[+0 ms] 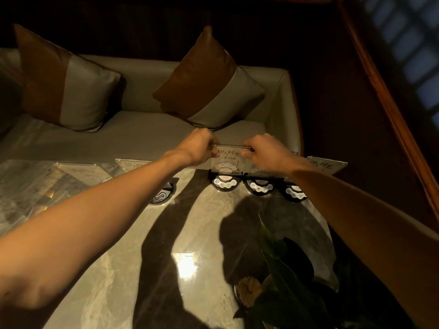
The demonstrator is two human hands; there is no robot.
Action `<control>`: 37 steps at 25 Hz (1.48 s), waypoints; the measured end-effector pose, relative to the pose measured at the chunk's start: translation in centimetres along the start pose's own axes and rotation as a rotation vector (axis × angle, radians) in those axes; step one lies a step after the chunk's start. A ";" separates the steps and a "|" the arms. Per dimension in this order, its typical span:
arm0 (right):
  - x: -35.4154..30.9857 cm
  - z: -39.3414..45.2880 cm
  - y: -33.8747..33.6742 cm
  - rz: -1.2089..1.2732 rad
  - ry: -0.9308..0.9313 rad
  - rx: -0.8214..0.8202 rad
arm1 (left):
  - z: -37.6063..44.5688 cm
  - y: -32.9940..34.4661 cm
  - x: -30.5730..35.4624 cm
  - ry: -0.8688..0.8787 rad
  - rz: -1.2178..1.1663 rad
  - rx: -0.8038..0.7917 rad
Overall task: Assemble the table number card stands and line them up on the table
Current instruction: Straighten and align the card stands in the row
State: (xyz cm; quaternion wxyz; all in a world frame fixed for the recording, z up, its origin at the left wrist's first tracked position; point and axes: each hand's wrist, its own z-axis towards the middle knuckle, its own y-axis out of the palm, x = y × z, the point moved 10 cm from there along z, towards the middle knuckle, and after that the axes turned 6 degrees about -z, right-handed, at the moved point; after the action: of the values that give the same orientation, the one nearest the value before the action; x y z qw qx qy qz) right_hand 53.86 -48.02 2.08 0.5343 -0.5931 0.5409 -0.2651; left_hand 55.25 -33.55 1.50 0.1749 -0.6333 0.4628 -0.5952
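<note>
- The clear acrylic card (228, 158), printed "卡06", stands upright at the table's far edge, 12 o'clock, its foot at a black half-round base (225, 182).
- The left hand (196, 148) pinches the card's top left corner; the right hand (266, 148) pinches the top right. Both are clamped on it.
- Two more black bases (260, 186) sit at 1 o'clock, beside the first.
- Another card (326, 164) leans at 2 o'clock; others lie at 10 o'clock.
- The marble table (114, 269) bears a plant (285, 276) at 5 o'clock.
</note>
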 end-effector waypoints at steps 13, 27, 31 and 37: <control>-0.3 0.9 0.2 0.046 0.022 -0.080 | -1.5 -1.6 -1.8 -0.034 0.023 -0.040; -23.5 4.2 4.3 0.019 -0.198 -0.030 | -14.5 -13.0 -21.0 -0.289 0.349 -0.142; -23.5 4.6 4.9 0.016 -0.141 -0.048 | -15.6 -13.5 -21.8 -0.195 0.297 -0.048; -19.9 5.3 2.7 0.051 -0.065 -0.023 | -14.2 -12.8 -20.1 -0.116 0.185 -0.031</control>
State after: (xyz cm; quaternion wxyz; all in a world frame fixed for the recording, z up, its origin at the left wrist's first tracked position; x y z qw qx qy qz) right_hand 52.20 -27.38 3.28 0.5513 -0.5937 0.5410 -0.2256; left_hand 49.86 -6.43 2.75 0.2459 -0.6240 0.5173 -0.5316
